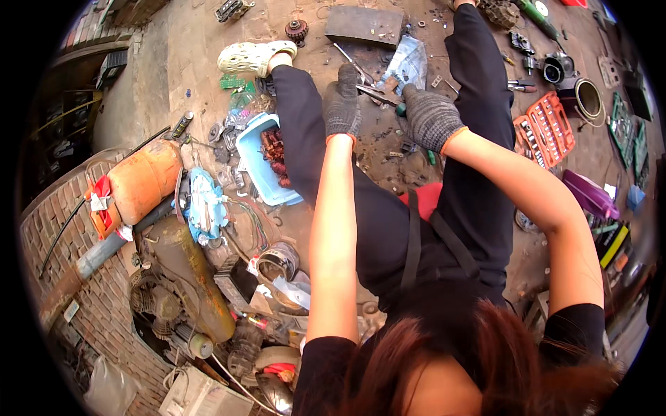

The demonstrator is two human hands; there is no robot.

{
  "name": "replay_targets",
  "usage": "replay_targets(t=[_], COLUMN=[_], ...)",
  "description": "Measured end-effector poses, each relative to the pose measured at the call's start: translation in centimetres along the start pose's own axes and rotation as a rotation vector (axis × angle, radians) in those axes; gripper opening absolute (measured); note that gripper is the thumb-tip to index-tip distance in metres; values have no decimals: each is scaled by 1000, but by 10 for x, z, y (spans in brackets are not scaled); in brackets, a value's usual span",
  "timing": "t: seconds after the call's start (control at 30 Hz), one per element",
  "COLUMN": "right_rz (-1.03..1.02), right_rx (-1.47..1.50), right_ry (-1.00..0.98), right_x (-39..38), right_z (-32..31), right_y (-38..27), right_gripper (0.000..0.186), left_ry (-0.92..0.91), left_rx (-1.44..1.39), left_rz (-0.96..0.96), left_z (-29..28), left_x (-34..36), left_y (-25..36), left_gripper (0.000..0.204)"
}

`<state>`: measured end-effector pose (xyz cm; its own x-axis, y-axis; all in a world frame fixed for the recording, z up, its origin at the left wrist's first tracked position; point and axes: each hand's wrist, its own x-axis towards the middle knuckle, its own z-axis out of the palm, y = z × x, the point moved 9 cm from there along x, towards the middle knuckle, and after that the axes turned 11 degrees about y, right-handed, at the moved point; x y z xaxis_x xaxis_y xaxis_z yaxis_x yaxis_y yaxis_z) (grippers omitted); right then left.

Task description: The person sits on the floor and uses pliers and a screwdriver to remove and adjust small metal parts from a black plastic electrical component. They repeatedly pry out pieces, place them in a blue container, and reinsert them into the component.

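My left hand (343,104), in a grey knit glove, is closed, with its fingertips pointing away from me. What it holds, if anything, is hidden. To its right my right hand (431,119), gloved alike, is closed around a tool with a dark green handle (400,109). A metal shank (378,95) runs from that handle toward the left hand; its exact kind is unclear. Just beyond the hands lie a thin metal rod (350,59), a small brown piece (390,84) and a blue denim rag (409,61).
Between my legs and beyond, small scrap parts litter the ground near a dark flat metal block (364,25). A light blue basin (258,182) with copper-coloured coils stands left of my leg. An orange socket set (544,130) lies right. An orange gas cylinder (144,179) is far left.
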<state>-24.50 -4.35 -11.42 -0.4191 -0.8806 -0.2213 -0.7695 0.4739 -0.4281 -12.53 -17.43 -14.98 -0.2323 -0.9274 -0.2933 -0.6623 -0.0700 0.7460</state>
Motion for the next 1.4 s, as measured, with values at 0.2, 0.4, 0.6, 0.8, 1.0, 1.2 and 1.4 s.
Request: replay_targets(t=[0.2, 0.4, 0.6, 0.8, 1.0, 1.2, 1.4], right_rz=[57, 150, 191, 191, 310, 485, 564], right_rx=[-101, 14, 432, 594, 846, 797, 915], right_ry=[-14, -25, -166, -382, -498, -603, -616], right_x=[10, 3, 1, -5, -9, -5, 1], right_z=[-22, -23, 33, 43, 67, 68, 82], right_y=[1, 24, 36, 3, 2, 6, 14], right_gripper=[34, 41, 50, 45, 35, 34, 29], left_ry=[180, 96, -135, -335, -303, -435, -196], left_rx=[120, -594, -1405, -1662, -1749, -1869, -1678], left_rz=[30, -417, -542, -639, -740, -627, -753], left_z=[-5, -30, 0, 36, 44, 49, 66], left_x=[20, 67, 29, 12, 15, 29, 49], left_y=[13, -27, 19, 16, 8, 6, -16], left_gripper=[85, 58, 51, 71, 80, 69, 69])
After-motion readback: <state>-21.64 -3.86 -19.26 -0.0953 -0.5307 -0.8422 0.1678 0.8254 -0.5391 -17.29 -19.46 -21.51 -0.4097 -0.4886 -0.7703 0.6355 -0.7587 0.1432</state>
